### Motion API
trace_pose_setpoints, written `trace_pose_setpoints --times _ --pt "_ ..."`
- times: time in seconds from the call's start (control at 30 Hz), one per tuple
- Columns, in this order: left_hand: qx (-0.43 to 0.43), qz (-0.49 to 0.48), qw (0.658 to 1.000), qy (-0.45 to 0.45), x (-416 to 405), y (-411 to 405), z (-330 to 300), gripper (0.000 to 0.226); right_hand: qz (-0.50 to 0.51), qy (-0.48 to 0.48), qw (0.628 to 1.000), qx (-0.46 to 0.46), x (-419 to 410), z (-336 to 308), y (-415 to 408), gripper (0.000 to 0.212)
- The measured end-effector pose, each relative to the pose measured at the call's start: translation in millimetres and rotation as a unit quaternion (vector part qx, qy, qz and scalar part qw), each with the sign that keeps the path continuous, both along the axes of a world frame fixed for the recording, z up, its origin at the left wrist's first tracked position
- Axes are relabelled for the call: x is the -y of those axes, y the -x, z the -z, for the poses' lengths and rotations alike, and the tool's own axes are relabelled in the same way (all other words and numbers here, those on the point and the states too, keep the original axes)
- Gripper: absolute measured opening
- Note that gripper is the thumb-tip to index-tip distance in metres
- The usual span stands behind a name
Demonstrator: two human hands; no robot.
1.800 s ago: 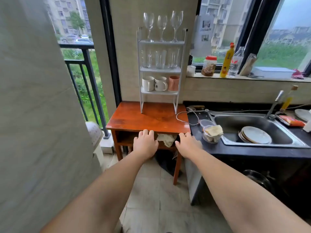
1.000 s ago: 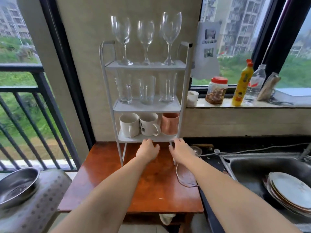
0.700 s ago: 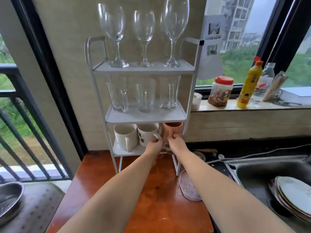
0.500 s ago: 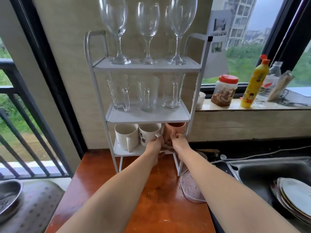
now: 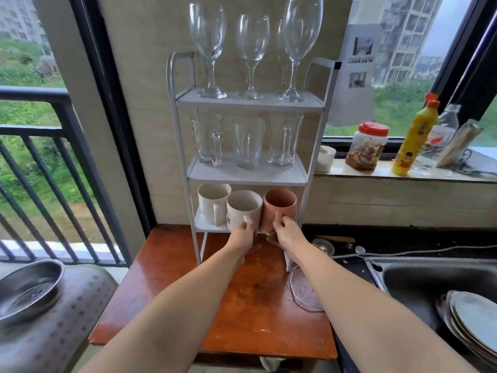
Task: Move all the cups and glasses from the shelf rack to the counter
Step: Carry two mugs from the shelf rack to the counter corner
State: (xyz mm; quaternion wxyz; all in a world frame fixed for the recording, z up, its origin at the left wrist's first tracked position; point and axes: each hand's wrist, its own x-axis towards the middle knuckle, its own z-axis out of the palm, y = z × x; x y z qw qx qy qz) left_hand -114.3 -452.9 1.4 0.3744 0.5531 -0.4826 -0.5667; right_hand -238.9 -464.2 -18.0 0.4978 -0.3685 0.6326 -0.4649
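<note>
With both forearms stretched forward, left hand [image 5: 243, 234] grips the cream mug [image 5: 243, 210] by its handle; right hand [image 5: 285, 232] grips the terracotta mug [image 5: 278, 208] likewise, fingers curled shut. Both mugs sit at the front edge of the bottom tier of the white shelf rack [image 5: 247, 173], touching each other. A third mug [image 5: 212, 203], white, stands behind at left. Middle tier: 3 clear glass mugs [image 5: 248, 142], empty. Top tier: 3 wine glasses [image 5: 251, 52], upright. Rack stands on the wooden table [image 5: 242, 300].
</note>
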Motion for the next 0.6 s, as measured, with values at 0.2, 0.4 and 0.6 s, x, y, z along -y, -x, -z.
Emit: trace_pose_setpoints --times 0.2,0.4,0.6 --pt "0.013 -0.008 1.0 0.008 -50 -14 -1 0.037 0.012 0.019 1.0 0.005 -43 1 -16 0.023" --pt "-0.007 -0.019 0.999 0.025 -103 -18 2 0.038 0.039 0.039 0.998 0.042 -98 -1 -10 0.027" --pt "-0.019 0.009 1.0 0.001 -165 -15 14 0.037 0.084 0.02 0.995 0.047 -173 5 0 0.036"
